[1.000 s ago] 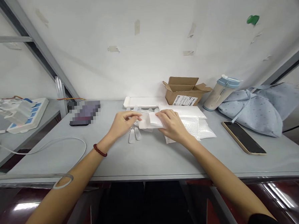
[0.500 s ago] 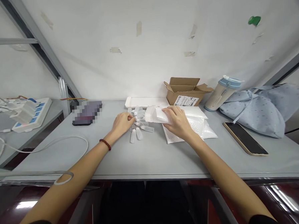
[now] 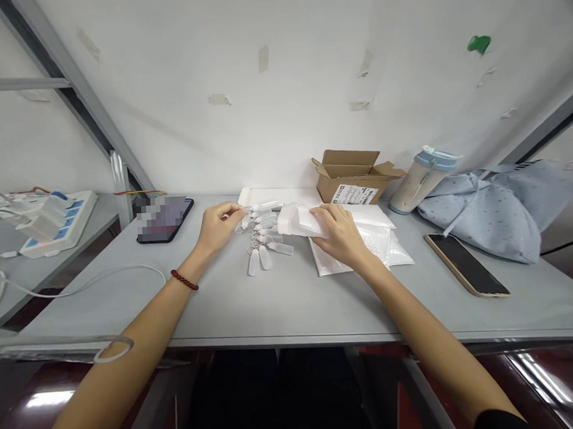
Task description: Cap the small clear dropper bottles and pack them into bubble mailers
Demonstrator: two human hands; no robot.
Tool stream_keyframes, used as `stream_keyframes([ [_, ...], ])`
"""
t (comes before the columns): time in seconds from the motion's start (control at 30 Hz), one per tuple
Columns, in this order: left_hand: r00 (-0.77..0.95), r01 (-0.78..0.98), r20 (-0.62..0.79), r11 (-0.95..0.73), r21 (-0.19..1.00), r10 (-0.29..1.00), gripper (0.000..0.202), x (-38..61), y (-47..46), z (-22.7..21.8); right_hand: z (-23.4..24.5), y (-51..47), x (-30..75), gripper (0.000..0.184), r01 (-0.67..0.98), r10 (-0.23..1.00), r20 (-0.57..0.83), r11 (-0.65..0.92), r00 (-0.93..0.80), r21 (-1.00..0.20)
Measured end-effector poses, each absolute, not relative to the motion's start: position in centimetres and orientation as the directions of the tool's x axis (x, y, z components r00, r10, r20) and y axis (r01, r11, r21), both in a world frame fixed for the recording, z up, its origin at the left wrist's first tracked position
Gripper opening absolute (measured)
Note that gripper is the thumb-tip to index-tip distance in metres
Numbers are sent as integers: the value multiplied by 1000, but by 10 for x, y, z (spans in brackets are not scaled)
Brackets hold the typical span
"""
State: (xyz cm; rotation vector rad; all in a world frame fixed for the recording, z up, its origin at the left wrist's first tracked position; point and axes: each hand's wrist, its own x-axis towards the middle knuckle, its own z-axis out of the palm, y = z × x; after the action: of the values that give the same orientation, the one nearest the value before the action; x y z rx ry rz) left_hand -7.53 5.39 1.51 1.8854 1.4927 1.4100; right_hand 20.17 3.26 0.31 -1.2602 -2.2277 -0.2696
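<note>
My left hand (image 3: pixel 218 227) pinches one end of a small translucent plastic tag (image 3: pixel 265 206) between thumb and fingertips, above a loose pile of several similar tags (image 3: pixel 264 257) with thin loops. My right hand (image 3: pixel 339 235) grips a white bubble mailer (image 3: pixel 289 221), whose end points left toward the pile. Under that hand lie more white bubble mailers (image 3: pixel 332 261), stacked on the grey table. Behind the pile, against the wall, is a flat white tray-like piece (image 3: pixel 290 195), partly hidden by the held tag and mailer.
An open cardboard box (image 3: pixel 354 179) with a label stands at the back, beside a blue-lidded bottle (image 3: pixel 421 178) and a light blue cloth bag (image 3: pixel 483 217). One phone (image 3: pixel 466 266) lies at right, another (image 3: pixel 164 221) at left. A power strip (image 3: pixel 61 226) and white cable (image 3: pixel 102 275) are further left.
My left hand has moved left and slightly up from the pile, and a tag now shows in its fingertips. My right hand keeps its grip on the mailer. The view has shifted slightly.
</note>
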Motion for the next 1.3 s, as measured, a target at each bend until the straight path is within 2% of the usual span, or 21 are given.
stream_keyframes([
  [0.1, 44, 454, 437, -407, 793, 899, 21, -71, 48, 19, 3, 33, 201, 41, 839, 729, 552, 536, -404, -94],
  [0.23, 191, 467, 435, -471, 748, 880, 21, -59, 43, 13, 3, 29, 197, 41, 816, 716, 543, 570, -439, -93],
  [0.37, 227, 474, 413, -470, 744, 882, 18, -50, 42, 7, 1, 23, 188, 43, 777, 689, 533, 623, -491, -89],
  [0.5, 299, 368, 342, -438, 820, 891, 19, -44, 39, 8, 2, 16, 179, 45, 733, 656, 531, 674, -536, -93],
  [0.63, 387, 292, 183, -309, 905, 904, 18, -37, 30, 10, 2, 11, 175, 43, 707, 626, 549, 702, -554, -87],
  [0.73, 351, 290, 153, -262, 920, 924, 12, -31, 24, 10, 1, 10, 173, 43, 696, 608, 558, 714, -565, -74],
  [0.97, 226, 284, 251, -310, 907, 941, 7, -21, 18, 9, -1, 8, 168, 47, 691, 550, 578, 722, -603, 35],
  [1.17, 119, 256, 243, -266, 930, 963, 14, -20, 20, 11, -2, 6, 166, 51, 720, 500, 580, 654, -643, 233],
  [1.3, 58, 160, 159, -167, 973, 986, 17, -24, 23, 10, -2, 7, 170, 47, 740, 469, 606, 586, -642, 330],
])
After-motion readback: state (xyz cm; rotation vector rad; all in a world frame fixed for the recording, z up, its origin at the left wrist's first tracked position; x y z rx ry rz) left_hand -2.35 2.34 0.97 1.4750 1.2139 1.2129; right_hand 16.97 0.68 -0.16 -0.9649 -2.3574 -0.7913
